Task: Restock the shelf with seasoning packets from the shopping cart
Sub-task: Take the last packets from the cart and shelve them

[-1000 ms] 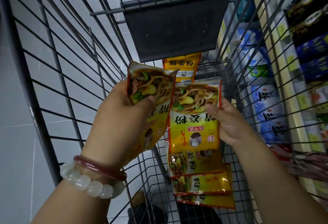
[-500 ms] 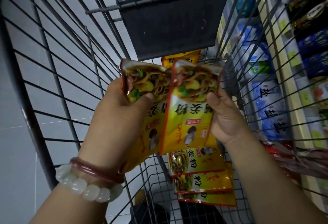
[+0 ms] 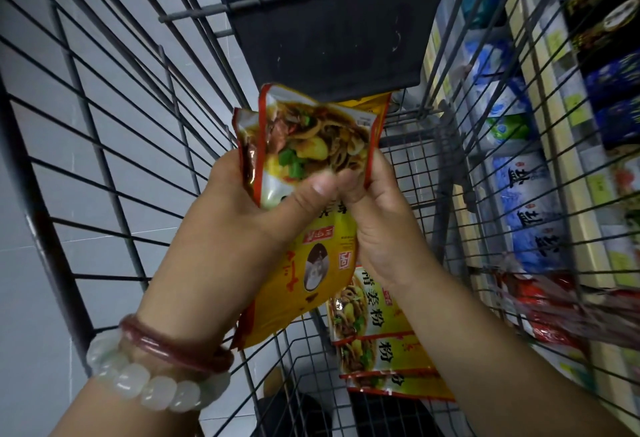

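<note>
Above the cart (image 3: 104, 146), two stacked packets (image 3: 311, 146) sit between the left hand (image 3: 242, 229) and right hand (image 3: 381, 229), more packets (image 3: 374, 332) lying below on the cart floor (overlapping), with the shelf (image 3: 568, 173) to the right.

Dim, even indoor light, wide-angle view

Cart (image 3: 114, 146) wires bow toward the frame edges; glare streaks the held packets (image 3: 311, 146); shelf (image 3: 540, 173) right of the cart is blurred.
</note>
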